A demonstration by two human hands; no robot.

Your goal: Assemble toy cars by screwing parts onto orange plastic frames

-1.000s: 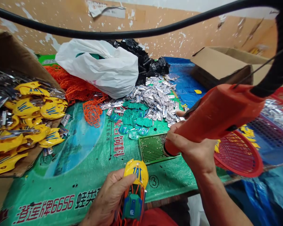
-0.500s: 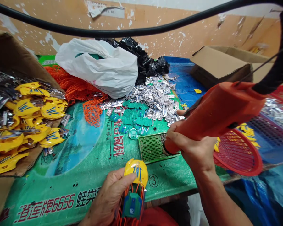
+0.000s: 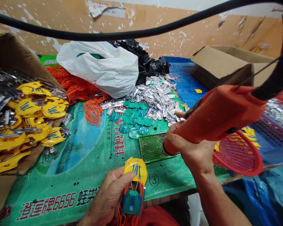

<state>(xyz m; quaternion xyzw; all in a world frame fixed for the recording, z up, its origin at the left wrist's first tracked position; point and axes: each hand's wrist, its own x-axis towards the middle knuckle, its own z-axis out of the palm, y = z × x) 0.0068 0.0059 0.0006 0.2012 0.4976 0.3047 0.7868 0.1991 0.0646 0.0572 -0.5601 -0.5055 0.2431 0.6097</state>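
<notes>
My left hand (image 3: 110,191) grips a toy car body (image 3: 135,171) with a yellow nose, orange frame bars and a green panel, its thumb pressed on the yellow part. My right hand (image 3: 191,147) is wrapped round an orange electric screwdriver (image 3: 217,116), which slants down to the left. The screwdriver's lower end is over the right part of a shallow green basket (image 3: 153,160) that holds small metal screws; its tip is hidden. Just behind the basket lie loose green panels (image 3: 134,117).
Yellow car parts (image 3: 29,106) fill a cardboard box at left. Silver pieces (image 3: 158,100), orange frames (image 3: 93,111), a white bag (image 3: 96,69) and black parts (image 3: 143,58) lie behind. A red basket (image 3: 240,153) stands at right. A black cable (image 3: 132,34) crosses above.
Both hands keep nearly the same place and hold. The view has shifted very slightly, and the car body appears a touch higher and further left.
</notes>
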